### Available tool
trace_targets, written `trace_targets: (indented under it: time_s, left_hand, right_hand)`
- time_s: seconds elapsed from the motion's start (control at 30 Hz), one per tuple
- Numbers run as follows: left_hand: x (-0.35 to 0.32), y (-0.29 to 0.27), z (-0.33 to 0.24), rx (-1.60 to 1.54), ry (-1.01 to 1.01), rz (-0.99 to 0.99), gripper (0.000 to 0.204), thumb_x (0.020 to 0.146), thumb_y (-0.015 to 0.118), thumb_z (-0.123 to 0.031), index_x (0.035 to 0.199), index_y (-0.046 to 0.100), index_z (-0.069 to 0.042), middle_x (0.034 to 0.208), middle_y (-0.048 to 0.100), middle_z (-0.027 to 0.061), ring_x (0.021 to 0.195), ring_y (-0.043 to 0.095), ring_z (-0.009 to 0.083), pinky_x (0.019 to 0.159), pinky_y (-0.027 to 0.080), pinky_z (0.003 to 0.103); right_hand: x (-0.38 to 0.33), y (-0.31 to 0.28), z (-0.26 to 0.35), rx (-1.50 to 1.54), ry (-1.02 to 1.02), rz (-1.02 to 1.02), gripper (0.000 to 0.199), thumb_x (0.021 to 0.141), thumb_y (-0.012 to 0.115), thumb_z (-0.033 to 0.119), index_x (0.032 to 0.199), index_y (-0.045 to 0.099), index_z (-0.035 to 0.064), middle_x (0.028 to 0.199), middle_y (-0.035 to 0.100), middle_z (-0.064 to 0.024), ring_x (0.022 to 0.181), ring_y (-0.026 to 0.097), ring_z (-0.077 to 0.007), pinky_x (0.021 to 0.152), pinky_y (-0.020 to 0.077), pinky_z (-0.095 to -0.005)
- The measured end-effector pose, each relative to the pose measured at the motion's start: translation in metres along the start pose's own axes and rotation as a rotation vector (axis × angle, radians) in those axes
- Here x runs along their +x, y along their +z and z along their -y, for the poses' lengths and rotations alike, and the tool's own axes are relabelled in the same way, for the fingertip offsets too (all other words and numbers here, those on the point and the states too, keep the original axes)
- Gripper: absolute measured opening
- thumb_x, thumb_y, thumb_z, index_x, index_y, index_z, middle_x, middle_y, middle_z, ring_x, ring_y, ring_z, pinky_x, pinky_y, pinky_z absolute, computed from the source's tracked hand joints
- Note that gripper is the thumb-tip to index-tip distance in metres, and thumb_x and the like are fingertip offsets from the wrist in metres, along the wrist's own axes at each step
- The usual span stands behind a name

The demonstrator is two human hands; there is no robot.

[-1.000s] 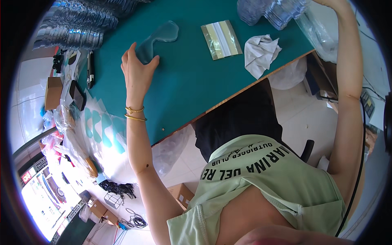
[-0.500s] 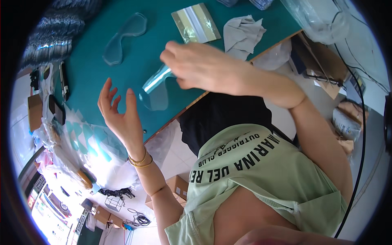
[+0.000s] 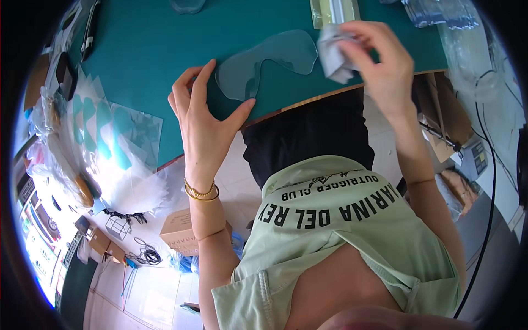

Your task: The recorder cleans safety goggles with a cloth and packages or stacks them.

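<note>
A clear curved plastic lens [image 3: 269, 60], shaped like a goggle visor, lies on the green table mat [image 3: 154, 55] near its front edge. My left hand [image 3: 206, 118] rests on the mat with fingers spread, its fingertips and thumb touching the lens's left end. My right hand [image 3: 382, 66] grips a crumpled grey-white cloth [image 3: 334, 52] and holds it against the lens's right end.
A flat clear packet [image 3: 333, 8] lies at the far edge of the mat, and another clear lens [image 3: 187, 5] sits at the top. Plastic bags [image 3: 440, 14] are at the top right. A stack of clear sleeves [image 3: 104, 132] hangs off the left. Cardboard box [image 3: 184, 231] on the floor.
The lens was carried down onto the mat in front of me. My right hand now grips the cloth at the lens, and my left hand has come down on its left end.
</note>
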State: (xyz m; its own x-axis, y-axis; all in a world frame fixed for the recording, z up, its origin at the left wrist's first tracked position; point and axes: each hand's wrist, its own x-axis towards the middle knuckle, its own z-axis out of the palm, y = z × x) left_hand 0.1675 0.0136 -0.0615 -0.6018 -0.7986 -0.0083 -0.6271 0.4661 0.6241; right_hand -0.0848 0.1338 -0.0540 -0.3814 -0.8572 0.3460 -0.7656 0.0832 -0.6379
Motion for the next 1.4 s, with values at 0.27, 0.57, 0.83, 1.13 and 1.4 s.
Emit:
trace_targets:
  time_s: [0.27,0.57,0.83,1.13,1.4]
  left_hand:
    - [-0.001,0.006,-0.002,-0.023,0.011,-0.045,0.065,0.066,0.088,-0.018,0.125,0.063,-0.007,0.129,0.048,0.009,0.114,0.043,0.0316,0.097,0.043,0.041]
    - [0.002,0.006,-0.004,-0.068,0.014,-0.059,0.066,0.063,0.088,-0.015,0.124,0.065,-0.008,0.127,0.051,0.0079,0.113,0.045,0.0306,0.095,0.044,0.041]
    - [0.001,0.006,-0.003,-0.014,-0.02,-0.076,0.067,0.063,0.09,-0.022,0.124,0.066,-0.006,0.127,0.053,0.0066,0.113,0.048,0.0284,0.095,0.044,0.039]
    - [0.002,0.006,0.0,-0.015,-0.015,-0.07,0.068,0.063,0.091,-0.023,0.125,0.066,-0.007,0.126,0.052,0.0058,0.113,0.048,0.0278,0.095,0.045,0.04]
    - [-0.002,0.008,-0.004,-0.006,-0.004,-0.083,0.068,0.066,0.089,-0.024,0.127,0.065,-0.007,0.13,0.052,0.0066,0.118,0.047,0.0288,0.098,0.044,0.04]
  right_hand:
    - [0.031,0.084,0.025,0.123,-0.537,0.219,0.015,0.078,0.071,0.003,0.091,0.063,0.0029,0.093,0.059,-0.0072,0.084,0.06,-0.0259,0.074,0.0514,-0.0345]
    - [0.014,0.1,0.044,0.166,-0.501,0.295,0.019,0.072,0.07,0.001,0.089,0.062,0.0015,0.097,0.058,-0.0076,0.088,0.058,-0.0249,0.075,0.0512,-0.0339]
    - [0.014,0.056,-0.007,-0.085,-0.35,-0.002,0.014,0.08,0.072,0.006,0.087,0.06,0.0031,0.09,0.06,-0.0081,0.084,0.061,-0.0268,0.071,0.0513,-0.0345]
    - [-0.008,0.054,0.004,0.022,-0.377,0.03,0.017,0.076,0.078,0.001,0.086,0.064,0.0029,0.088,0.06,-0.0063,0.08,0.061,-0.0242,0.068,0.0506,-0.0335]
    - [-0.022,0.029,-0.003,-0.111,-0.093,0.015,0.011,0.083,0.072,0.002,0.088,0.063,0.0019,0.086,0.063,-0.0068,0.073,0.063,-0.0231,0.062,0.0513,-0.0323]
